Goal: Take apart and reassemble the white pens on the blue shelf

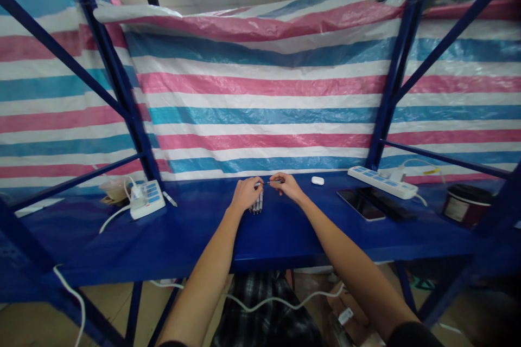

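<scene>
Several pens (256, 206) lie side by side on the blue shelf surface (280, 233), their upper ends hidden behind my left hand. My left hand (246, 193) is just above them, its fingers closed on a small piece too small to make out. To its right, my right hand (287, 186) pinches a thin pen-like part (275, 181) that points toward the left hand. A narrow gap separates the fingertips of the two hands.
White power strips stand at left (148, 200) and right (382, 182). A marker (170, 199), a white case (317, 180), a phone (360, 204), a dark flat object (385, 204) and a dark tub (466, 205) lie around. Striped sheeting (264, 84) hangs behind.
</scene>
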Motion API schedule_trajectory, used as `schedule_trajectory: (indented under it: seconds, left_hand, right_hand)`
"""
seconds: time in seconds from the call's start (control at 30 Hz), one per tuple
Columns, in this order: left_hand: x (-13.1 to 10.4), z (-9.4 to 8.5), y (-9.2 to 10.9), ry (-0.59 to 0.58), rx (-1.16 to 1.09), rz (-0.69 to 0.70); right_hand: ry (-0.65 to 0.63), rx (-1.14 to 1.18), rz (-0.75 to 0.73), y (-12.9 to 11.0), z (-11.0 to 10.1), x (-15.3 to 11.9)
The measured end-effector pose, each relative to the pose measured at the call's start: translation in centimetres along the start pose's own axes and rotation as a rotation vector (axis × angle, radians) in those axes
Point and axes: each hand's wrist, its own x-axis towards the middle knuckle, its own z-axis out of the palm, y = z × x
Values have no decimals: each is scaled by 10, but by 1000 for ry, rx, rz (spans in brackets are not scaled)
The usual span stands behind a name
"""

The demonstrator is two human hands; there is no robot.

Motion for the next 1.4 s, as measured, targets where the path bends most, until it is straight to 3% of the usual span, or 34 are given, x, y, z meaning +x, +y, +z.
schedule_trajectory:
  seconds: [0.33,0.53,0.8,1.1,1.4]
  left_hand:
    - [0,0,-14,14,42,-36]
    - [0,3,-20,32,28,-43]
    - [1,3,-17,58,-13,-9]
    - [0,2,-13,47,-12,-6]
    - [1,5,-13,-9,-69,9]
  right_hand:
    - [-55,-104,44,2,-20,2]
    - [50,-77,104,-1,-26,3]
    - [74,-167,-57,1,-17,3]
    - [56,-235,-77,4,-9,2]
    - [94,-148,-43,-3,-8,1]
